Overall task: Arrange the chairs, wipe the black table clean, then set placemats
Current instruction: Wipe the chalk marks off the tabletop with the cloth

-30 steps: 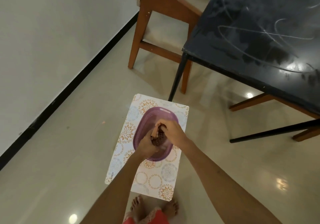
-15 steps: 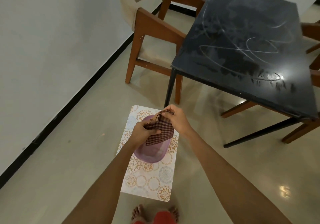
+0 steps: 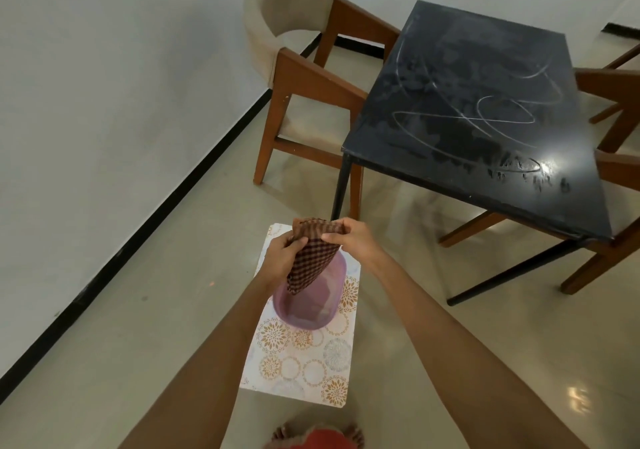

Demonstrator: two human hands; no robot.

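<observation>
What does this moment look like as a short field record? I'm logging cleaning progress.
cloth: checked cloth held up over the purple basin
left hand: grips the cloth's left edge
right hand: pinches its top edge
basin: sits on a patterned placemat on the floor
black table: smeared, streaks visible, not yet wiped
chairs: one cushioned chair at the table's left side

The tabletop [image 3: 485, 109] is black and glossy, smeared with pale, chalky streaks. The cloth [image 3: 311, 258] is a woven check fabric. The basket [image 3: 311, 306] looks like translucent purple plastic. The chair [image 3: 304, 77] has brown wood and matt beige upholstery. The floor [image 3: 173, 310] is polished, reflective tile.
</observation>
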